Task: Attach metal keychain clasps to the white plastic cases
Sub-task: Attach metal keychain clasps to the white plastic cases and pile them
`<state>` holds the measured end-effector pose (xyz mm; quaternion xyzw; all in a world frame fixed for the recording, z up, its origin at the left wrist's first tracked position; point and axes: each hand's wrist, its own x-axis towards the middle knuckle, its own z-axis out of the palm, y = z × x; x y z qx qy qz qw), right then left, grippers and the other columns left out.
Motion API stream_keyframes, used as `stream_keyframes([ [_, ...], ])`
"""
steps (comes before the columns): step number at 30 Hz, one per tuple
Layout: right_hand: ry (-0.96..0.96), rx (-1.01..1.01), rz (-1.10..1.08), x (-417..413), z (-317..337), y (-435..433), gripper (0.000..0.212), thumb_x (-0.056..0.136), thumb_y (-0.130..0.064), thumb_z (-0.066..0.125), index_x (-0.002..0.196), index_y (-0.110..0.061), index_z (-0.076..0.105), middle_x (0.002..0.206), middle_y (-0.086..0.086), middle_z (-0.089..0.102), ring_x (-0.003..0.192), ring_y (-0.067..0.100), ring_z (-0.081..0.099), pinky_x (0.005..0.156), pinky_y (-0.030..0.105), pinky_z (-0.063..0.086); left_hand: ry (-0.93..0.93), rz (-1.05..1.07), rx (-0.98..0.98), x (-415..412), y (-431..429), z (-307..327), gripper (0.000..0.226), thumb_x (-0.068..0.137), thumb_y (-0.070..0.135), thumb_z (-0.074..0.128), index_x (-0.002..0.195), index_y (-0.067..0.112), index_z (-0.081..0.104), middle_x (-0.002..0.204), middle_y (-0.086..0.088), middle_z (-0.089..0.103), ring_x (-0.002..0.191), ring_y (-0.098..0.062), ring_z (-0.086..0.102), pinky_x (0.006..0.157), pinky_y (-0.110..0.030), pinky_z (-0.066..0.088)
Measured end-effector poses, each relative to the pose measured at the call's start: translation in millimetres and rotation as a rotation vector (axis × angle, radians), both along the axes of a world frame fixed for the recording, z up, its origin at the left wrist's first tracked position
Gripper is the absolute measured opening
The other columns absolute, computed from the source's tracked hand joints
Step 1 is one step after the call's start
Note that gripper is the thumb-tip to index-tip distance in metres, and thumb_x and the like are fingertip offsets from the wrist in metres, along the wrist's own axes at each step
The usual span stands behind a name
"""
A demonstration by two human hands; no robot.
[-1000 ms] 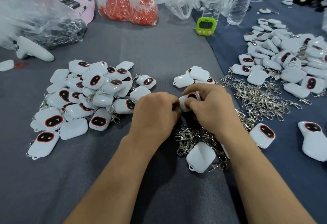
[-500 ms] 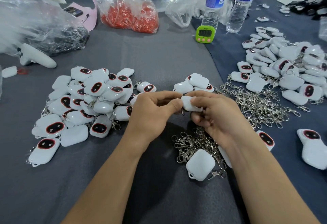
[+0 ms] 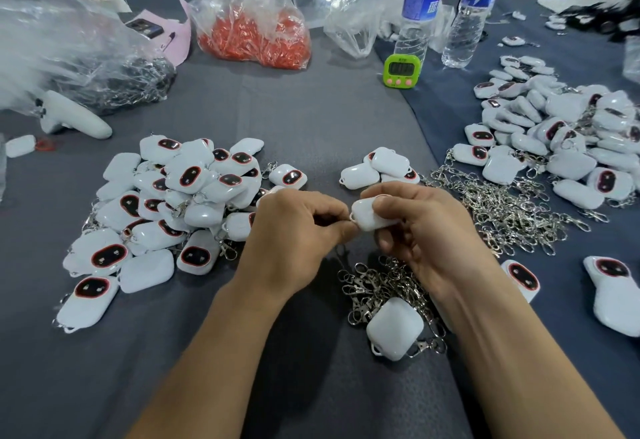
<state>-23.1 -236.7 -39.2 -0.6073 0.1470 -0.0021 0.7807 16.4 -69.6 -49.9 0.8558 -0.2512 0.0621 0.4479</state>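
My right hand (image 3: 419, 230) grips a white plastic case (image 3: 369, 215) above the table's middle, thumb on top. My left hand (image 3: 298, 230) pinches at the case's small loop at its left end; a clasp between those fingers is mostly hidden. Under my hands lies a heap of metal clasps (image 3: 384, 286) with one white case (image 3: 394, 333) on it. A larger spread of clasps (image 3: 502, 210) lies to the right. On the left sits a pile of cases with clasps (image 3: 173, 203).
A few white cases (image 3: 377, 168) lie just beyond my hands, and a big pile of cases (image 3: 554, 133) fills the right. Two water bottles (image 3: 420, 5), a green timer (image 3: 401, 69), a bag of red parts (image 3: 252, 30) and a bag of dark clasps (image 3: 114, 75) stand at the back.
Both hands have lifted the case off the clasp heap and turned it so its plain back faces up. My left fingers moved to its loop end.
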Motion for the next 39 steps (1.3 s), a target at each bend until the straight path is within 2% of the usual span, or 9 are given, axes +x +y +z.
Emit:
stream_keyframes([
  [2, 0.011, 0.045, -0.012, 1.6, -1.3, 2.0, 0.016, 0.093, 0.002, 0.054, 0.097, 0.000, 0.069, 0.066, 0.011, 0.067, 0.036, 0.013, 0.046, 0.032, 0.016, 0.025, -0.064, 0.050, -0.038, -3.6, -2.5, -2.4, 0.018, 0.075, 0.021, 0.087, 0.070, 0.028, 0.072, 0.057, 0.019, 0.059, 0.054, -0.001, 0.053, 0.056, -0.007, 0.035],
  [5, 0.027, 0.154, -0.025, 3.5, 0.9, 2.1, 0.019, 0.094, 0.001, 0.052, 0.097, -0.002, 0.071, 0.066, 0.010, 0.067, 0.038, 0.012, 0.047, 0.032, 0.016, 0.031, 0.134, 0.049, -0.241, -3.0, -6.6, -1.7, 0.013, 0.078, 0.016, 0.085, 0.084, 0.027, 0.080, 0.070, 0.016, 0.073, 0.063, 0.000, 0.067, 0.064, -0.014, 0.052],
  [11, 0.014, 0.221, -0.027, 1.3, 4.0, 2.4, 0.024, 0.094, 0.000, 0.053, 0.089, -0.008, 0.074, 0.066, 0.006, 0.066, 0.041, 0.010, 0.047, 0.038, 0.015, 0.039, 0.489, -0.041, -0.440, 0.2, -10.7, 0.6, 0.021, 0.090, 0.009, 0.072, 0.079, 0.025, 0.081, 0.060, 0.002, 0.068, 0.055, -0.009, 0.055, 0.055, -0.019, 0.047],
  [16, -0.066, -0.009, -0.097, -0.8, 1.5, 10.0, 0.020, 0.091, 0.001, 0.059, 0.088, -0.012, 0.073, 0.063, 0.006, 0.064, 0.040, 0.013, 0.046, 0.039, 0.018, 0.035, 0.041, 0.048, -0.030, -2.4, -6.1, -3.7, 0.017, 0.089, 0.025, 0.073, 0.073, 0.022, 0.075, 0.057, 0.003, 0.057, 0.056, -0.005, 0.047, 0.056, -0.024, 0.039],
  [20, -0.146, -0.308, -0.199, 0.0, -3.1, 16.2, 0.017, 0.087, 0.001, 0.065, 0.084, -0.012, 0.073, 0.057, 0.011, 0.058, 0.041, 0.019, 0.047, 0.041, 0.023, 0.036, -0.291, 0.137, 0.284, -9.2, -9.8, -6.3, 0.022, 0.090, 0.030, 0.060, 0.076, 0.019, 0.073, 0.067, 0.002, 0.063, 0.064, -0.021, 0.056, 0.061, -0.039, 0.042],
  [25, -0.020, 0.118, -0.157, 0.7, 5.4, 12.5, 0.023, 0.094, 0.000, 0.056, 0.086, -0.011, 0.074, 0.066, 0.008, 0.067, 0.040, 0.012, 0.048, 0.037, 0.018, 0.037, 0.159, 0.094, -0.175, -3.5, -14.9, -8.5, 0.016, 0.090, 0.028, 0.070, 0.076, 0.033, 0.075, 0.057, 0.015, 0.061, 0.053, 0.000, 0.051, 0.055, -0.015, 0.041],
  [29, 0.023, 0.281, -0.148, 0.1, 6.6, 10.1, 0.025, 0.094, 0.000, 0.056, 0.085, -0.010, 0.077, 0.070, 0.009, 0.071, 0.046, 0.012, 0.053, 0.043, 0.017, 0.047, 0.477, -0.011, -0.427, -1.8, -17.8, -3.7, 0.014, 0.085, 0.036, 0.066, 0.079, 0.036, 0.080, 0.053, 0.010, 0.056, 0.051, -0.004, 0.046, 0.052, -0.015, 0.039],
  [34, -0.046, 0.159, -0.189, 1.0, 0.3, 12.4, 0.023, 0.093, 0.000, 0.056, 0.089, -0.013, 0.075, 0.070, 0.008, 0.071, 0.045, 0.014, 0.052, 0.040, 0.020, 0.041, 0.074, 0.039, -0.167, -1.0, -12.6, -6.0, 0.021, 0.088, 0.032, 0.070, 0.070, 0.022, 0.072, 0.051, 0.012, 0.046, 0.051, -0.003, 0.039, 0.051, -0.022, 0.035],
  [39, -0.212, -0.546, -0.273, 0.4, -7.8, 20.7, 0.013, 0.080, -0.018, 0.066, 0.085, -0.027, 0.073, 0.062, 0.013, 0.063, 0.050, 0.031, 0.055, 0.048, 0.034, 0.046, -0.358, 0.159, 0.309, -10.7, -13.4, -8.3, 0.019, 0.093, 0.026, 0.067, 0.076, 0.018, 0.074, 0.066, -0.001, 0.065, 0.061, -0.024, 0.057, 0.057, -0.034, 0.039],
])
